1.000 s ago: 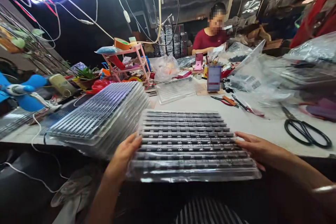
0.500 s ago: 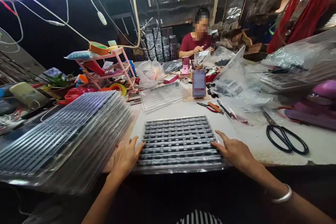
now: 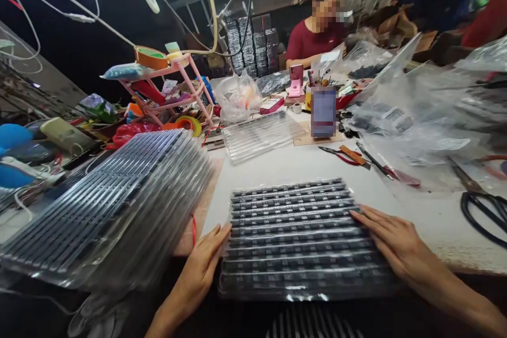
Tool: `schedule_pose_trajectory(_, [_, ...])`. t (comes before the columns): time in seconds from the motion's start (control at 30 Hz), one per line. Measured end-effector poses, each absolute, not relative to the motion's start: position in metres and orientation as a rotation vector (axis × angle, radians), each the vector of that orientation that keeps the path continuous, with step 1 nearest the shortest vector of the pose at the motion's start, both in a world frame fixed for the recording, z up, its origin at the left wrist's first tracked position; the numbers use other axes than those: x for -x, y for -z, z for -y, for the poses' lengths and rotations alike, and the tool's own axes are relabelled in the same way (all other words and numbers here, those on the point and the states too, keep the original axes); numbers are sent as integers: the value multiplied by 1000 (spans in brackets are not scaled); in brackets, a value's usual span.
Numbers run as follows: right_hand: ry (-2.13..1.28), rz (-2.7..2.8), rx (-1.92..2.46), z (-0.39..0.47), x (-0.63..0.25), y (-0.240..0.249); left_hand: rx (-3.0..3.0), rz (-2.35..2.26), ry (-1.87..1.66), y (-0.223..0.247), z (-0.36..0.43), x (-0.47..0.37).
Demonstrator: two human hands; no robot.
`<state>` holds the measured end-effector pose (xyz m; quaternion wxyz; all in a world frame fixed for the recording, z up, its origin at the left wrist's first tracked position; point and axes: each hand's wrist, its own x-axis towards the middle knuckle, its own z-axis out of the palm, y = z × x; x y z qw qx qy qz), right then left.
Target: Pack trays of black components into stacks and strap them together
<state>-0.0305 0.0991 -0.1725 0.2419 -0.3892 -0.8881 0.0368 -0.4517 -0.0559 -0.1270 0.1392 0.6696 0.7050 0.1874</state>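
A clear ribbed plastic tray (image 3: 293,232) filled with rows of dark strips bearing small white print is in front of me. Its near edge juts out over the table's front edge, close to my body. My left hand (image 3: 206,259) grips the left side, fingers pressed together against the rim. On the opposite side my right hand (image 3: 400,243) holds the right edge, with its fingers laid along the side and partly over the top. The undersides of both grips are hidden. A tall stack of similar filled trays (image 3: 106,200) stands left of my left hand.
Beyond the held tray lies a clear ribbed tray (image 3: 265,136) on the white tabletop (image 3: 253,169). Pliers (image 3: 343,156), a pen (image 3: 374,160) and scissors (image 3: 483,203) lie to the right, near plastic bags (image 3: 400,121). A phone (image 3: 324,112) stands upright; a co-worker (image 3: 317,37) sits across.
The tray between my hands has come nearer to me and further over the table edge. Both hands moved with it, their fingers now closer together. My view has turned slightly and dipped.
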Motion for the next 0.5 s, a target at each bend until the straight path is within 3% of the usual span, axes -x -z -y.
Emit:
schedule_pose_trajectory(0.2, [-67, 2706, 826, -78, -21, 167, -2414, -2021, -315, 143, 86, 456])
schedule_pose_trajectory(0.33, [204, 2689, 742, -85, -10, 172, -2544, -2060, -379, 157, 66, 456])
schedule_pose_trajectory(0.5, [90, 2609, 538, -106, 1, 156, -2573, -1937, -639, 136, 52, 466])
